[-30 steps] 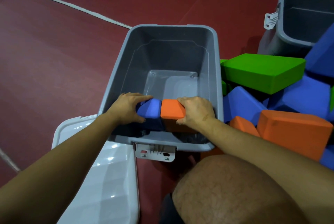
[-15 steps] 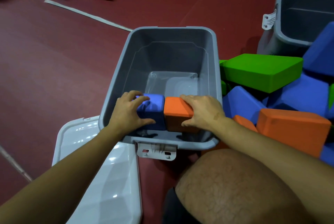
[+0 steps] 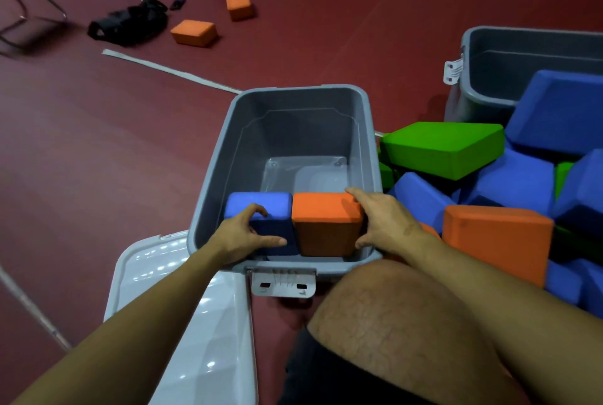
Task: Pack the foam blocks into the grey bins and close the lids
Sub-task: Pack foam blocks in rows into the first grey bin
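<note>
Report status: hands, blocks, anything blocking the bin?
Left hand holds blue block, right hand holds orange block. Both inside near end of grey bin. Nothing in the way.

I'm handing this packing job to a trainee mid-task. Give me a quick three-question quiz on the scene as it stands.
1. True or false: the left hand grips the blue block inside the near bin.
2. Which block does the right hand hold? A) green B) orange C) blue
3. Fill in: the white lid lies on the floor to the bin's ____ .

Key
1. True; the blue block stands against the orange block at the bin's near wall.
2. B
3. left; the bin is still open.
</note>
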`<state>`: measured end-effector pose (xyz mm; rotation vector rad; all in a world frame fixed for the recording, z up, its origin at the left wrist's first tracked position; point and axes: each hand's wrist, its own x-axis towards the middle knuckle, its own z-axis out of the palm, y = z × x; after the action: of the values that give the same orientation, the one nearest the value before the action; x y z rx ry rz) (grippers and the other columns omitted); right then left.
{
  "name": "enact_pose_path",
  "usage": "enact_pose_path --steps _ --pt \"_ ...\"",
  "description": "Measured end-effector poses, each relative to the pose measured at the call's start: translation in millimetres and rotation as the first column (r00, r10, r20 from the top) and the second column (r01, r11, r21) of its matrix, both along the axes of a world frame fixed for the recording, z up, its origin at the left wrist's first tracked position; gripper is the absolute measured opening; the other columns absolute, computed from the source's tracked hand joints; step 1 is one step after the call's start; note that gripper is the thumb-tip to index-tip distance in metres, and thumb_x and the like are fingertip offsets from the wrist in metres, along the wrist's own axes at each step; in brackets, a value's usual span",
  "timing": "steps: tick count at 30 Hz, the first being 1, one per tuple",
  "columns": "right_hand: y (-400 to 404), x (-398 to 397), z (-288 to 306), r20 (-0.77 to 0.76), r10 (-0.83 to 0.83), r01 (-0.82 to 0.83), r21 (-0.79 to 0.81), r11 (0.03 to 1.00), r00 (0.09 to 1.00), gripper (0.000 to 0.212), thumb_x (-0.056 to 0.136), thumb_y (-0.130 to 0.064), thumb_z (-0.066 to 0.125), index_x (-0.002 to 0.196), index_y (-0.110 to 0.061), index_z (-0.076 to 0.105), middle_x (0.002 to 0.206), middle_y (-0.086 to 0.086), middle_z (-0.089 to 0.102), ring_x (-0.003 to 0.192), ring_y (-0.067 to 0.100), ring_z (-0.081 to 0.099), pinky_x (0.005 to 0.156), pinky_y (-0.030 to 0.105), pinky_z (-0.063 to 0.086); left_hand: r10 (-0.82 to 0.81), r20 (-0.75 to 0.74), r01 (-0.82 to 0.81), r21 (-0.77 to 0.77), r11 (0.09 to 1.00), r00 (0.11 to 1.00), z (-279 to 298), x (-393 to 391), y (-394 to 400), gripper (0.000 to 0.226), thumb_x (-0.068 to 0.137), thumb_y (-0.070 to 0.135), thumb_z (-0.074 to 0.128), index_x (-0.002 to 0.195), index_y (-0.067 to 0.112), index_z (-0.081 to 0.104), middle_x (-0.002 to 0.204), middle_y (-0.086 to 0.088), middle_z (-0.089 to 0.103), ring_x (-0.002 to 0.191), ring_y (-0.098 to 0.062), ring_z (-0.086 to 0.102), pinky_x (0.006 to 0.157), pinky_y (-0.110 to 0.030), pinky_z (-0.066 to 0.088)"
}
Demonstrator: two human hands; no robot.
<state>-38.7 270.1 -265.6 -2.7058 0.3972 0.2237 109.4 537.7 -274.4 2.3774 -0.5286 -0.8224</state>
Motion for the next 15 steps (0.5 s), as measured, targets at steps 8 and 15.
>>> enact_pose_path --steps 8,15 --pt "-5.2 -7.3 -0.7 0.045 -0.012 0.007 0.106 0.994 0.999 0.125 0.042 -0.04 0.097 0.148 -0.03 0.032 0.129 0.006 0.062 0.119 0.03 0.057 0.093 0.039 0.051 0.159 -0.19 -0.167 -0.027 0.986 0.969 6.1 -46.1 13.2 0.066 0.055 0.052 0.091 0.107 0.045 0.05 0.094 -0.016 0.064 0.062 -0.019 0.059 0.062 -0.033 0.059" --pt "-14.5 -12.6 -2.6 0.091 -0.018 -0.008 0.279 0.96 0.996 0.12 0.043 -0.041 0.097 0.147 -0.032 0.037 0.123 -0.003 0.063 0.107 0.019 0.06 0.088 0.027 0.047 0.212 0.001 -0.212 -0.032 0.977 0.977 7.8 -48.2 12.5 0.062 0.06 0.056 0.087 0.106 0.039 0.05 0.061 -0.003 0.063 0.054 -0.014 0.061 0.055 -0.028 0.052"
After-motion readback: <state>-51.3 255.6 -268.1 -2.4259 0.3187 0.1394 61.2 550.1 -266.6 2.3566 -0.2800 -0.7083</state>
